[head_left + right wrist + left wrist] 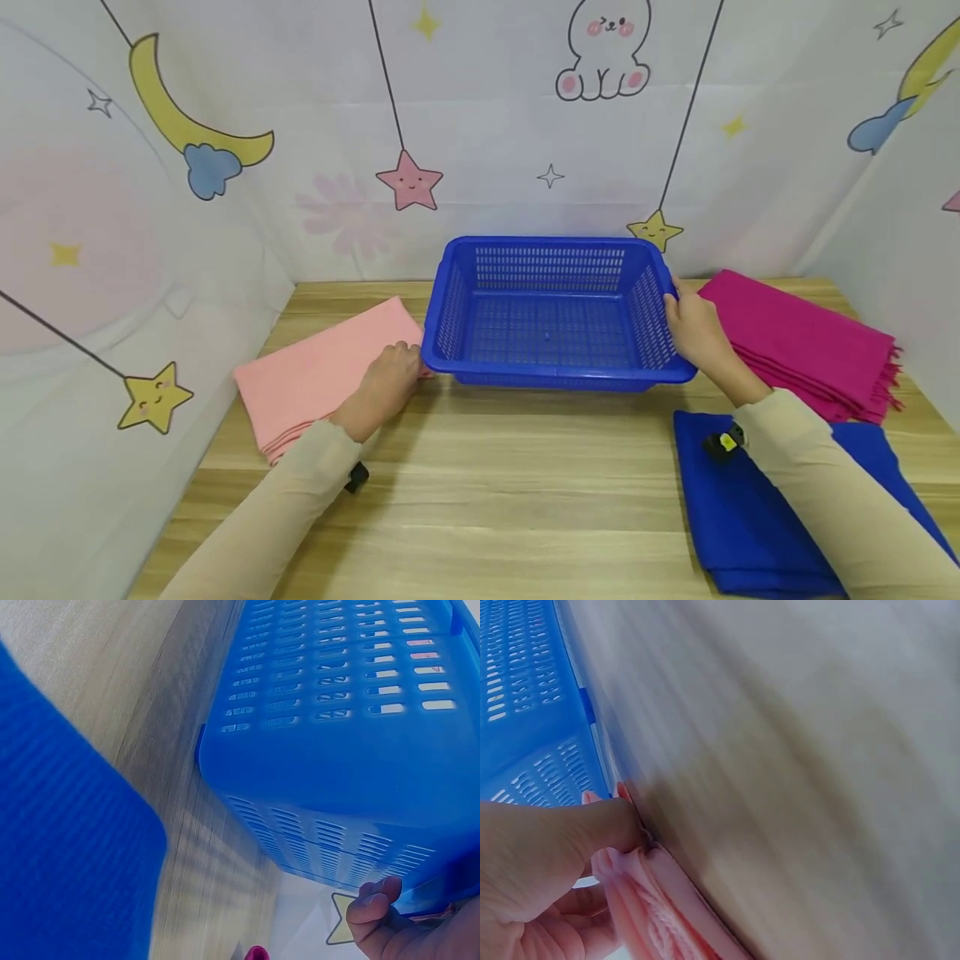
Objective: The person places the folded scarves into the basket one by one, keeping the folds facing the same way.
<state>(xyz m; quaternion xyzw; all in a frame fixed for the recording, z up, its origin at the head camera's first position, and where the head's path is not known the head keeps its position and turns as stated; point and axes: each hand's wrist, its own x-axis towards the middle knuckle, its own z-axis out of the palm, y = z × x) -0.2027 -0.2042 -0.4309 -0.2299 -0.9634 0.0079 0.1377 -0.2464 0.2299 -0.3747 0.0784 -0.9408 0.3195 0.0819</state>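
Note:
A blue plastic basket with slotted walls stands at the back middle of the table, nothing inside it. My right hand grips its right rim; the right wrist view shows curled fingers at the rim. To the basket's left lies a folded pink cloth. My left hand pinches the cloth's right end, close to the basket's front left corner. In the left wrist view, the layered pink edge sits between thumb and fingers.
A folded magenta cloth with fringe lies to the basket's right. Nearer, under my right forearm, is a folded blue cloth. The wood-grain table meets a patterned curtain at the back and sides.

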